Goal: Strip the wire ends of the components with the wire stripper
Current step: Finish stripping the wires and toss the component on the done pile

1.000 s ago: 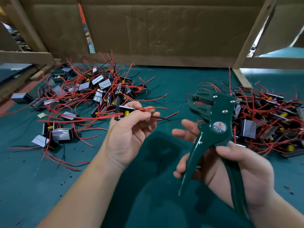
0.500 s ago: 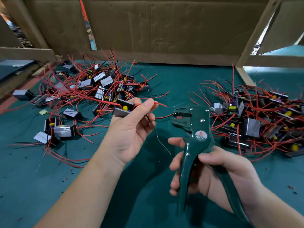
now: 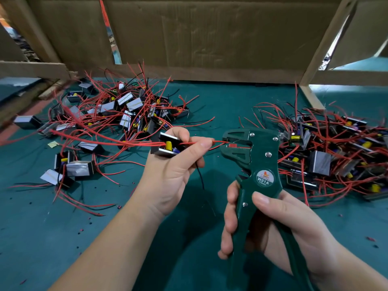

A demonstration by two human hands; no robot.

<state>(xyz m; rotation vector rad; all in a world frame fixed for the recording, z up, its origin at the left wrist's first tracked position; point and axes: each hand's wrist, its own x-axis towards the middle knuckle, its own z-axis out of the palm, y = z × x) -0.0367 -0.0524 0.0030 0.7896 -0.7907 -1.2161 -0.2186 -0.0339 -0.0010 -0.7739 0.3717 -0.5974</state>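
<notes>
Green mat (image 3: 220,97) | left fingers (image 3: 199,143) pinch red wire (image 3: 218,141), tip rightward | right fingers (image 3: 230,206) grip upright wire stripper (image 3: 260,164)

this is looking like a small electronics assembly workshop, a hand-work bench. a green felt-like mat (image 3: 220,97) is covering the bench, and rough cardboard sheets (image 3: 210,34) on bare wooden battens (image 3: 327,38) are walling it in. a left pile (image 3: 117,114) and a right pile (image 3: 336,152) of small boxed parts, all trailing red wires, are lying on the mat. small red and black scraps (image 3: 370,239) are dotting it. the right hand (image 3: 283,223) is gripping a green wire stripper (image 3: 262,160), and the left hand (image 3: 174,175) is holding one component (image 3: 168,147) with its red wire at the tool's mouth.
</notes>
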